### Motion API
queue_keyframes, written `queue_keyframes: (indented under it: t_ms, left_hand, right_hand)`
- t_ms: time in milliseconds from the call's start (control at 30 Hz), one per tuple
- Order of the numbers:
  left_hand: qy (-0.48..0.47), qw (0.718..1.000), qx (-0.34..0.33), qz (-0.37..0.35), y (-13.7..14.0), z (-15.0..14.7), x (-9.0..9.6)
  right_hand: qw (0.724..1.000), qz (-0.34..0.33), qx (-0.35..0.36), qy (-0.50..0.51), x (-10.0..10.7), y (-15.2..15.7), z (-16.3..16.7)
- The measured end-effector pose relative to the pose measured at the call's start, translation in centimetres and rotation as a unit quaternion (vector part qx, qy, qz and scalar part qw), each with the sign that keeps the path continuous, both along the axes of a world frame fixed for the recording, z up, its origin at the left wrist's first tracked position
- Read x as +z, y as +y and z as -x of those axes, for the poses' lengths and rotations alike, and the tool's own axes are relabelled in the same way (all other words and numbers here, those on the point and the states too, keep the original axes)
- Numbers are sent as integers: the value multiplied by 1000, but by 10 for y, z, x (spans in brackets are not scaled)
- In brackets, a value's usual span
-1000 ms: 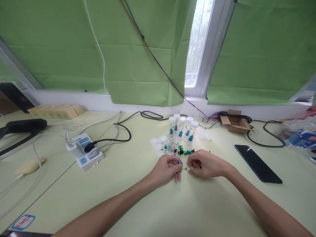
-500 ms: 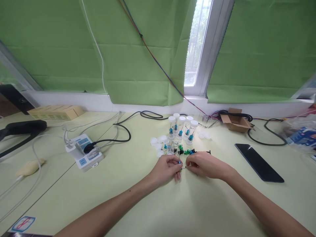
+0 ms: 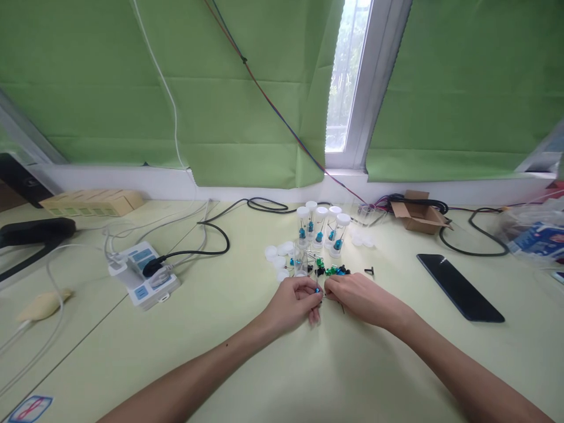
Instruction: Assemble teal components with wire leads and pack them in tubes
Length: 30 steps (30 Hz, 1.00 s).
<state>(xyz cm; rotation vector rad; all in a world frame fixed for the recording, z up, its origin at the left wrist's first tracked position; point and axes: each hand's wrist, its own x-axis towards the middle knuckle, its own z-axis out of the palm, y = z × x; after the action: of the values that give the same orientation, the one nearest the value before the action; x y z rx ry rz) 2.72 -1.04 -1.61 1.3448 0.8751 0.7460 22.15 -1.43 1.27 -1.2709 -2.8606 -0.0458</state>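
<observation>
Five capped tubes stood upright at the far middle of the desk, each with a blue piece and a thin rod inside. Nearer, an uncapped tube stood just beyond the left hand, between loose lids on the left and green and black pieces on the right. At far right, black cable lay over an open box.

The left hand pinched a blue part with a rod rising from it, at the near edge of the cluster. The right hand was narrowed to a pinch close beside it; whether it gripped anything could not be told.

The power strip at left had blue labels, and a sticker at near left showed a red loop; any writing was too small to read.
</observation>
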Motion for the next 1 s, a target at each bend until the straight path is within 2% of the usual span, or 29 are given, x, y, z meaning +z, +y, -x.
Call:
queue_keyframes:
  t_ms: [233,467,700,1000]
  left_hand:
    - [-7,1000,6,4,-1,-1,4]
    - [-8,1000,7,9,-1,-1,5]
    - [-3,1000,2,2,0,1,4]
    - [4,1000,4,2,0,1,6]
  right_hand:
    - [999,-1,3,48,-6,3,-4]
    - [998,-24,-2,52,-4,2,-3]
    - [998,16,-42,54,3,0,-1]
    - [974,21,-105,199,-3,11,-4]
